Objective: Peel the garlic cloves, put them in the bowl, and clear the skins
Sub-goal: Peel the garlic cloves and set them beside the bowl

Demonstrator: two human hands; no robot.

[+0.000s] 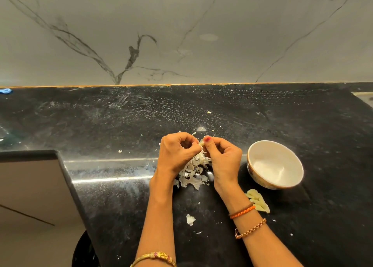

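Right, head view only: both hands work one garlic clove (201, 142) above the black bench (121, 196). Left hand (177, 152) has a pinch grip on it w/ curled fingers; right hand (223, 155) pinches the far end, thumb on top, prob. lifting skin. Clove is small, light, firm, likely slick once bare, so hold by the ends and peel from the tip w/ a nail; don't squeeze hard or it may pop out. Skin pile (193, 171) lies on the bench below the hands: papery, weightless, will scatter, so better swept together than picked up. Peeled cloves (259, 201) sit on the bench near the white bowl (296, 163), not in it; bowl looks empty.
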